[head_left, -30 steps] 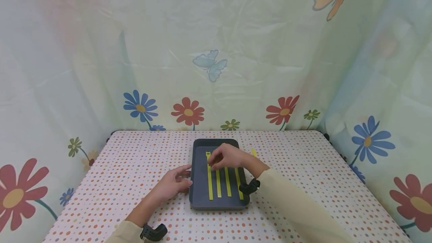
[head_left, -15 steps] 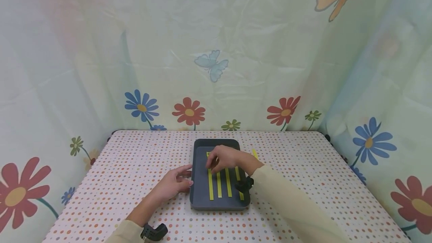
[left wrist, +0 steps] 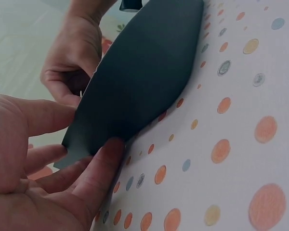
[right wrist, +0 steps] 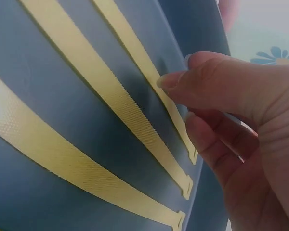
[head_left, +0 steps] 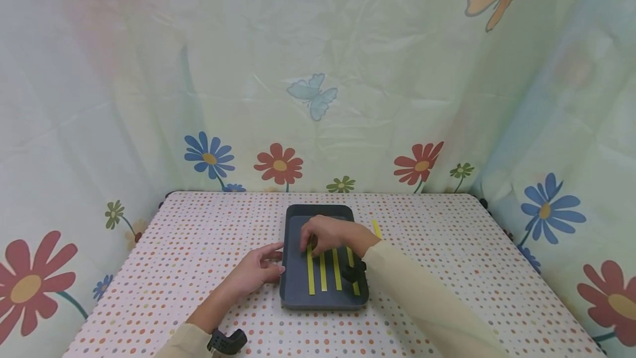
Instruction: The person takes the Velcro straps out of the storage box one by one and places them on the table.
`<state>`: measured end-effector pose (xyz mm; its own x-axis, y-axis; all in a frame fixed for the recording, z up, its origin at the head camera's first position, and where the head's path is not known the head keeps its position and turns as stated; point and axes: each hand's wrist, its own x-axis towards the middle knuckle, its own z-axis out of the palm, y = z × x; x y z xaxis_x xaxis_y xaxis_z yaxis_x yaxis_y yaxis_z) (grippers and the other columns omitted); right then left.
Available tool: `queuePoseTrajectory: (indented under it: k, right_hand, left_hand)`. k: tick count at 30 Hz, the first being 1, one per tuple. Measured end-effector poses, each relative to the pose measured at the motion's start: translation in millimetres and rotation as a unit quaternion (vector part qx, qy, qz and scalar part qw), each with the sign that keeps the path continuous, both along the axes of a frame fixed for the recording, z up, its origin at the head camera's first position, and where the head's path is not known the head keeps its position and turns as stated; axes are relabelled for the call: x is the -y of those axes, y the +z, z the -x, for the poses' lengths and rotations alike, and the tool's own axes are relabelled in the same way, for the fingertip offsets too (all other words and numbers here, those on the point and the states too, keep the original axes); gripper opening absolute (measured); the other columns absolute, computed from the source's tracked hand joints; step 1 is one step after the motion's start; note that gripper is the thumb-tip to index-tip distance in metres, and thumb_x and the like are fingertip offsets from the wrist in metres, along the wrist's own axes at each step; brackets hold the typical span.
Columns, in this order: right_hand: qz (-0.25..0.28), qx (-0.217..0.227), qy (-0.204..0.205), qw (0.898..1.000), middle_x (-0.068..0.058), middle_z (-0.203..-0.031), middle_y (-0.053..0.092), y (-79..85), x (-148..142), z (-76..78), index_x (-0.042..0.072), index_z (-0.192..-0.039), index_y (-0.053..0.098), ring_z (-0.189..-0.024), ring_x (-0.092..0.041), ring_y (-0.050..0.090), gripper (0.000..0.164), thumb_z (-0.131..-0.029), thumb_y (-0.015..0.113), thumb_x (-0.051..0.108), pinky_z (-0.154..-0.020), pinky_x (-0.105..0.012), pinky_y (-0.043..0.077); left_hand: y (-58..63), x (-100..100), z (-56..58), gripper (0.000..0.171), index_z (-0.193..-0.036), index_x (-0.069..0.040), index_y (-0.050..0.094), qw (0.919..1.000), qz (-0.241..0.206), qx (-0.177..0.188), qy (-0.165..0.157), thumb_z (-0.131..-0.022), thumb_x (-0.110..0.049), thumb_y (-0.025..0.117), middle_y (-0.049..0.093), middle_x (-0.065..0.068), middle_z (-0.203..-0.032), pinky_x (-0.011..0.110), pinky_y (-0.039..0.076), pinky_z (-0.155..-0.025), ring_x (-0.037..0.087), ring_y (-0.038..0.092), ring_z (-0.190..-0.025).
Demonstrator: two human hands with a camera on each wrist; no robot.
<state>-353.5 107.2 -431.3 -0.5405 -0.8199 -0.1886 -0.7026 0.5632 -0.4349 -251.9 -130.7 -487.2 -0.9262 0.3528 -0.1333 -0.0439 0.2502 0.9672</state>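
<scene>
The leftmost yellow strip (head_left: pixel 311 276) is lying in a dark tray (head_left: pixel 294 283), lower centre of the frame, beside three more strips (head_left: pixel 337 272). The right hand (head_left: pixel 324 233) is holding bent fingers over it; whether they are pinching is unclear. The left hand (head_left: pixel 254 271) is resting relaxed fingers against the tray's left side.

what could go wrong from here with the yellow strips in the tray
The right hand, at the leftmost yellow strip, might nudge it or its neighbour askew. The black wrist device, over the rightmost strip, could brush it. The tray may slide if the left hand, touching its side, pushes.
</scene>
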Motion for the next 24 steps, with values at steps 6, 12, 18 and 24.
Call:
queuePoseTrajectory:
  k: [6,12,18,24]
  right_hand:
    - [-0.013,-0.001,-0.001,1.000,0.009,-0.099,0.073,-1.5,2.7,2.2,0.017,-0.098,0.082,-0.091,-0.014,0.069,0.021,-0.082,0.084,0.004,-0.077,-0.018,0.056]
    - [-0.028,-0.002,0.004,1.000,0.010,-0.099,0.073,-5.4,3.9,5.1,0.018,-0.097,0.082,-0.088,-0.006,0.066,0.022,-0.083,0.083,0.002,-0.078,-0.017,0.056]
    - [-0.039,0.007,-0.007,0.999,0.011,-0.098,0.072,-3.5,5.8,4.8,0.019,-0.097,0.082,-0.089,-0.008,0.066,0.021,-0.084,0.082,0.003,-0.079,-0.018,0.056]
    - [-0.049,0.011,-0.002,0.999,0.012,-0.099,0.071,-3.2,8.4,5.8,0.020,-0.097,0.082,-0.089,-0.006,0.064,0.019,-0.085,0.082,0.006,-0.080,-0.019,0.056]
  left_hand:
    - [0.1,1.4,0.3,0.066,-0.156,-0.004,0.040,1.0000,0.001,-0.005,-0.005,-0.096,-0.011,0.068,0.053,0.027,-0.147,0.037,0.063,-0.088,0.025,0.071,-0.109]
    - [0.6,1.4,1.2,0.066,-0.156,-0.004,0.040,0.9999,0.004,-0.007,-0.010,-0.097,-0.012,0.067,0.053,0.026,-0.147,0.036,0.063,-0.089,0.025,0.071,-0.111]
    - [0.9,0.6,0.9,0.066,-0.156,-0.005,0.041,1.0000,0.002,-0.003,-0.006,-0.096,-0.012,0.068,0.054,0.025,-0.147,0.036,0.063,-0.089,0.025,0.071,-0.111]
    - [2.1,0.0,-0.2,0.065,-0.156,-0.006,0.041,1.0000,0.004,0.000,-0.003,-0.097,-0.012,0.068,0.054,0.024,-0.147,0.036,0.063,-0.089,0.024,0.071,-0.111]
